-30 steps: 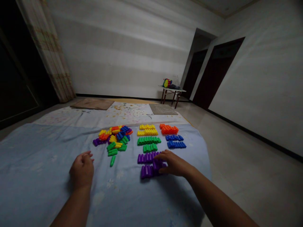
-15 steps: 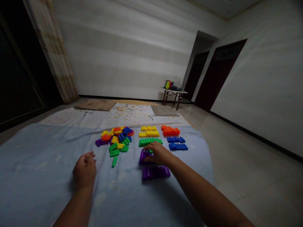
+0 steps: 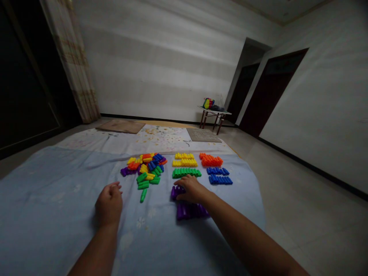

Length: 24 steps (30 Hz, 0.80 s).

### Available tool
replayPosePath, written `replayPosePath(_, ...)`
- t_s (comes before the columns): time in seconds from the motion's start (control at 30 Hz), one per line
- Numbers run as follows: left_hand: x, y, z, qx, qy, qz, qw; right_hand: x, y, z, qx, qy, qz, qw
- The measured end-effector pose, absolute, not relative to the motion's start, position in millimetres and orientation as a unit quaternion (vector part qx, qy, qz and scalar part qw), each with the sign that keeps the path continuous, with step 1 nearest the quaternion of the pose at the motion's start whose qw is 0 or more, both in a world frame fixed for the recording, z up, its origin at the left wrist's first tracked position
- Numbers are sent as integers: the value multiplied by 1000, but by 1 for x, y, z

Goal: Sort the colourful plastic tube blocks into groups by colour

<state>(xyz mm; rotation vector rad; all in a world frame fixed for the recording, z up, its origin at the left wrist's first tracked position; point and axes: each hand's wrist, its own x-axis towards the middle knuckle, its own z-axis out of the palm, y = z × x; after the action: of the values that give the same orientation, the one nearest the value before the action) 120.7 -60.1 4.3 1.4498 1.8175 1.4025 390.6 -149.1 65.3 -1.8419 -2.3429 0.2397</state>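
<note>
Right grip [image 3: 192,190] curved over far purple row [image 3: 174,193], thumb on near side; whether pinching, cannot tell. Left grip [image 3: 109,203] loosely curled, palm hidden. Far purple row lies between green row [image 3: 186,173] and near purple row [image 3: 184,212], on blue cloth [image 3: 149,249]. Probably light, stiff, slick; best held along both long sides.

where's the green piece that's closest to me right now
In the head view, the green piece lies left of centre on the blue cloth, at the near end of the mixed pile, between the left hand and the purple rows.
</note>
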Motion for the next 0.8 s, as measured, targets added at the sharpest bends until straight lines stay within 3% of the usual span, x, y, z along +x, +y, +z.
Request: replayPosePath(0.8,120,-61,4,520,652,505,221,398,-156,66,-629,-771,92,43)
